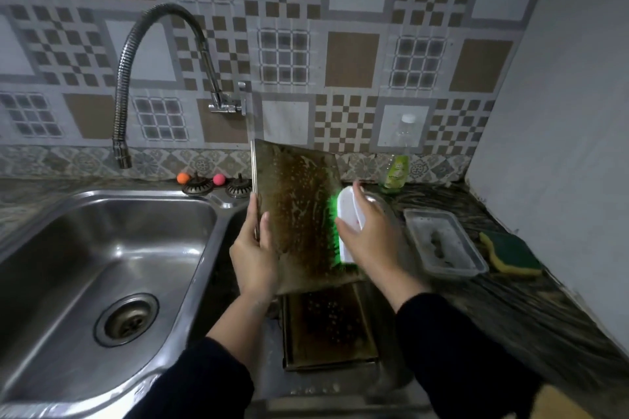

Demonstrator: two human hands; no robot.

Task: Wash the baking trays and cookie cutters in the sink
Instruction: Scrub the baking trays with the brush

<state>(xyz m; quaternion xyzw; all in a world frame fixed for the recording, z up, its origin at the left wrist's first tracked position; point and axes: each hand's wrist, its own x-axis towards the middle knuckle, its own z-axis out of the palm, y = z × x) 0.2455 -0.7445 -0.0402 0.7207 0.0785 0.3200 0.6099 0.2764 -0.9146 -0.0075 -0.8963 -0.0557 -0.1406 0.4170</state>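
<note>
A brown, stained baking tray stands tilted upright over the right-hand side of the sink, flecked with soap foam. My left hand grips its left edge. My right hand holds a white scrub brush with green bristles, pressed against the tray's right side. A second dark baking tray lies flat beneath the first. No cookie cutters are visible.
The steel sink basin with its drain lies at left under a flexible faucet. On the right counter sit a clear plastic container, a green-yellow sponge, a green soap bottle and two strainer plugs.
</note>
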